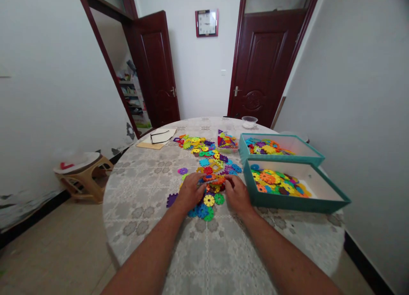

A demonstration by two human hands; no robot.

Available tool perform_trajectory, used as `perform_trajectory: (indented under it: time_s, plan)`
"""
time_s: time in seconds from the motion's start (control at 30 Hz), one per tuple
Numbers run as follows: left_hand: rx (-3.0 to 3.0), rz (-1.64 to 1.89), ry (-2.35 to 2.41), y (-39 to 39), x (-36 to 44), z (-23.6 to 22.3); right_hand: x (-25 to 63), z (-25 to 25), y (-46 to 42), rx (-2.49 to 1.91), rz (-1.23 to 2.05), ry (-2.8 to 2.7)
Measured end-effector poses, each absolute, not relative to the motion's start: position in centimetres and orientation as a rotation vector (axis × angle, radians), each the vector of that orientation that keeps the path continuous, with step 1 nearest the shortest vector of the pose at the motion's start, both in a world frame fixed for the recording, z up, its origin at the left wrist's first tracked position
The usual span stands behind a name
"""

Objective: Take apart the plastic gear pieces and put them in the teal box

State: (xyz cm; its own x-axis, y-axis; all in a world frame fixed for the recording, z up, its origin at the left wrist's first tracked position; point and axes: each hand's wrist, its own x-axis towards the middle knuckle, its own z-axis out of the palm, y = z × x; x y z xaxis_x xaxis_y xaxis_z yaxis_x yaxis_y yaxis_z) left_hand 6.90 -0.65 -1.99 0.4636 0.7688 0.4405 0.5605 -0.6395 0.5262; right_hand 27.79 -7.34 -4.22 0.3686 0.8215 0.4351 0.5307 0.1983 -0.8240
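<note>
My left hand [191, 190] is closed, its fingertips on the near left side of a small cluster of orange and red plastic snowflake discs [218, 180]. The fingers of my right hand [237, 193] are bent and pinch the right side of the same cluster. A blue spot shows on it near my left fingertips. Below and between the hands lie a yellow notched disc [208, 200], a green disc [219, 198] and several blue discs [202, 210]. A purple toothed square piece [171, 200] lies left of my left hand. My fingers partly hide the held pieces.
Loose coloured pieces [195, 144] spread up the table's middle. Two teal boxes [297, 204] of pieces stand right of my right hand. Behind are a small tray of triangles [228, 150], a clear bowl [249, 121], and glasses [160, 137] on paper at the left.
</note>
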Motion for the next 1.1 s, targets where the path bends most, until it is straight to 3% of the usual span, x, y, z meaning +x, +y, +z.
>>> perform_trajectory:
  time_s: [0.4, 0.57, 0.77, 0.97, 1.1]
  plan:
    - [2.161, 1.131, 1.069, 0.0, 5.7, -0.5, 28.2, -3.0, -8.1, -1.624, 0.328, -1.095]
    - [1.875, 1.131, 1.153, -0.1, 5.9, -0.1, 27.8, -2.6, -8.5, -1.546, 0.440, -1.106]
    - [1.654, 1.023, 0.930, -0.6, 6.9, 0.4, 26.8, -2.0, -9.1, -1.417, 0.566, -1.167]
    - [1.812, 0.917, 0.817, -2.1, 7.6, 0.5, 26.0, -2.3, -9.2, -1.369, 0.702, -1.235]
    - [1.817, 1.001, 0.907, -1.6, 7.3, 0.7, 26.7, -2.3, -9.0, -1.399, 0.558, -1.331]
